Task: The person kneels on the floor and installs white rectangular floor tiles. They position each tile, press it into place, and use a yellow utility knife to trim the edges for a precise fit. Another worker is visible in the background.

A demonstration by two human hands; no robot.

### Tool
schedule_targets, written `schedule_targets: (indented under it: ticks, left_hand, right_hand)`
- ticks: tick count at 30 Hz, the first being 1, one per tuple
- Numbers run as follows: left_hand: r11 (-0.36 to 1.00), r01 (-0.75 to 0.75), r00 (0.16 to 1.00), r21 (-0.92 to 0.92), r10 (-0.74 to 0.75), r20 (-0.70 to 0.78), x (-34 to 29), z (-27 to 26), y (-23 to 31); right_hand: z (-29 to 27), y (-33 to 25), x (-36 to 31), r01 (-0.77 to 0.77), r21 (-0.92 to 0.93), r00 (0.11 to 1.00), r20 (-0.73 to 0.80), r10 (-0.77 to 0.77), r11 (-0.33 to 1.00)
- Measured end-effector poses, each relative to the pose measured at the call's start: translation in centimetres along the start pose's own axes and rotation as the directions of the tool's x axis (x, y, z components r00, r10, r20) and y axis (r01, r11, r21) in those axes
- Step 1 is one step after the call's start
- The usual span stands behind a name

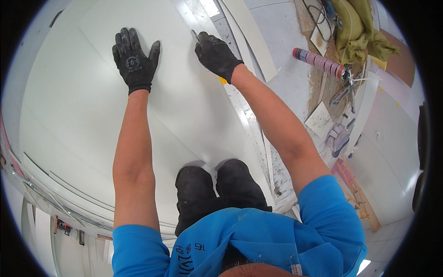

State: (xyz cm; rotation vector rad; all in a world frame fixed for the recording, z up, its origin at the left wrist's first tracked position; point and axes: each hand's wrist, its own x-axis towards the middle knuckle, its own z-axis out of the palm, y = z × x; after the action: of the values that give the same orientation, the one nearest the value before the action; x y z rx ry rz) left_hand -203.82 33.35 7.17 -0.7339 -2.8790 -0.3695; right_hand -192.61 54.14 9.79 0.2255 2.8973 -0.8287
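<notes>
Under both of my black-gloved hands lies a large pale sheet (175, 92). My left hand (134, 60) rests flat on it, fingers stretched out and thumb apart, holding nothing. Close to the sheet's right edge, my right hand (216, 55) is closed round a slim cutter knife (194, 35). Only the knife's grey tip shows beyond my fingers; the glove hides most of the rest. A small yellow-orange piece (222, 80) shows below my right wrist, and I cannot tell whether it belongs to the knife. My knees are on the sheet.
Long pale offcut strips (251, 39) lie right of the sheet. Farther right are a stack of pinkish rolls (318, 61), olive-green cloth or bags (353, 32), a dark cable (320, 21), a grey shoe (338, 138) and a large pale panel (387, 152).
</notes>
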Motion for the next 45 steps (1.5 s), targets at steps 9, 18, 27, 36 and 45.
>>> schedule_targets:
  ticks: [9,18,27,36,45]
  left_hand:
    - [1.000,0.012,1.000,0.001,-0.012,-0.002,-0.1,0.1,-0.1]
    - [0.997,-0.032,0.999,0.068,0.034,-0.033,0.2,0.5,-0.3]
    - [0.999,-0.045,0.996,0.029,0.047,-0.082,-0.2,1.1,-0.6]
    - [0.995,-0.068,0.995,0.079,0.073,-0.069,0.0,1.8,-1.5]
    - [0.995,-0.080,0.995,0.056,0.083,-0.053,0.1,1.4,-1.3]
  right_hand:
    - [0.0,-0.3,0.0,-0.069,0.020,0.996,0.055,0.067,0.997]
    - [-1.2,-1.1,2.2,-0.014,-0.214,0.907,0.410,0.102,0.977]
    - [-2.2,0.9,-7.9,-0.362,0.041,0.789,0.546,0.283,0.931]
    - [-1.8,-1.7,-10.0,-0.305,0.156,0.942,0.193,0.274,0.939]
    - [-2.6,-1.4,-10.9,-0.349,0.195,0.919,0.261,0.294,0.917]
